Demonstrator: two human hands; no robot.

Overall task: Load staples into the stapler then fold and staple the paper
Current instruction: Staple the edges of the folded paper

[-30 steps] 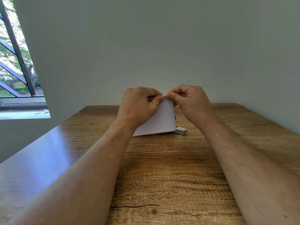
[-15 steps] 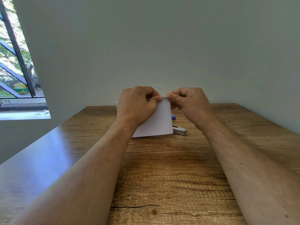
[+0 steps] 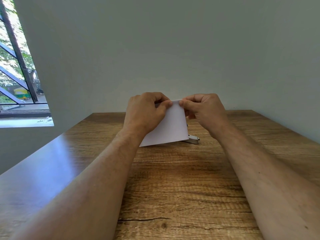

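Layout as seen from your head camera. Your left hand (image 3: pixel 147 112) and right hand (image 3: pixel 204 111) meet side by side above the far middle of the table (image 3: pixel 173 187), each pinching the top edge of the paper (image 3: pixel 170 128). The paper hangs between and below them, its lower edge near the table. The stapler (image 3: pixel 194 140) lies on the table behind the paper, showing just past its lower right corner. A wall (image 3: pixel 173 49) stands behind the table; a window (image 3: pixel 15 75) lies far left.
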